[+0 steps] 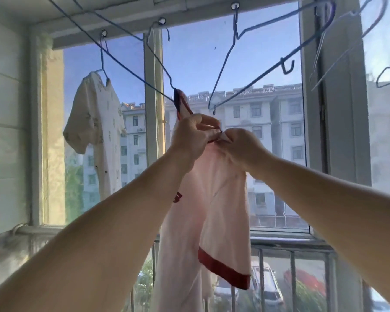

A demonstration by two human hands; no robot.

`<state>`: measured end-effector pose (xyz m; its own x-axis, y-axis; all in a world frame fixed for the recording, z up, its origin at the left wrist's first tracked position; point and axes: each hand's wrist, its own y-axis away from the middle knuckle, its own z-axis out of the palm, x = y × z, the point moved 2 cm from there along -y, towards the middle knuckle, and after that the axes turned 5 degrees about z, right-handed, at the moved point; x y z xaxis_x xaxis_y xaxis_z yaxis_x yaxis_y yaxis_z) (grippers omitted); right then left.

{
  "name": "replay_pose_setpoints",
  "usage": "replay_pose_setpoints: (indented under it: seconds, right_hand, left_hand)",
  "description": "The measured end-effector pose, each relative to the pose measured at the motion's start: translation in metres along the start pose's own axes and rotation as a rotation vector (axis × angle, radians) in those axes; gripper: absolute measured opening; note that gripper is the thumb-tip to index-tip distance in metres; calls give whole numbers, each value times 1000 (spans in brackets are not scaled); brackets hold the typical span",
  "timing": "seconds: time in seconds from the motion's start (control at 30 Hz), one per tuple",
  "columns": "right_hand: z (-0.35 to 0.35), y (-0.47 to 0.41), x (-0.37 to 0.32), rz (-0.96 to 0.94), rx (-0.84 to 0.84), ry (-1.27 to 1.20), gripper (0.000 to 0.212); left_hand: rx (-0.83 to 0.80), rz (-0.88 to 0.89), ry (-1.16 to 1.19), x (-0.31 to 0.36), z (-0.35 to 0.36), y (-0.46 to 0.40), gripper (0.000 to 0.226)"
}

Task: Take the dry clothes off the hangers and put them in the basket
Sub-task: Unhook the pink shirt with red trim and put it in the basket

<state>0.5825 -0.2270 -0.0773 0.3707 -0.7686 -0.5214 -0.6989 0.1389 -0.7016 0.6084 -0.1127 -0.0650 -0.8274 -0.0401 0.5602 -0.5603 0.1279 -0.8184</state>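
Observation:
A pale pink garment with red trim (212, 199) hangs in front of the window, its neck still caught on the tip of a blue wire hanger (144, 82). My left hand (191, 136) pinches the garment's collar from the left. My right hand (241, 147) grips the same collar edge from the right, fingers curled into the cloth. Both hands meet at the neckline. A cream printed garment (95, 131) hangs on another hanger at the left. No basket is in view.
Several bare wire hangers (257, 70) dangle from ceiling hooks (235, 6) along the top, more at the upper right. The window frame (333, 109) and metal railing bars (293, 278) stand behind the clothes. A tiled wall (5, 109) closes the left side.

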Motion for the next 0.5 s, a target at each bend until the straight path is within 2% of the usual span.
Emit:
replay_pose_setpoints:
  seconds: [0.1,0.17,0.23,0.3,0.4,0.5]
  right_hand:
    - [2,12,11,62,-46,-30,32]
    - [0,14,15,87,13,-48,23]
    - [-5,12,17,94,82,-44,20]
    - [-7,10,20,102,66,4,27]
    - [-10,6,22,112,57,-40,30]
    - [-12,2,20,95,77,-48,31]
  left_hand:
    - [-29,-34,77,-9,11,10,21]
    - [2,-16,75,-11,16,14,15]
    - [115,33,32,-13,16,9,11]
    - [246,39,-23,-16,12,2,10]
    - [415,-22,-123,-21,0,-18,20]
    - [490,-107,-151,-25,-15,-42,28]
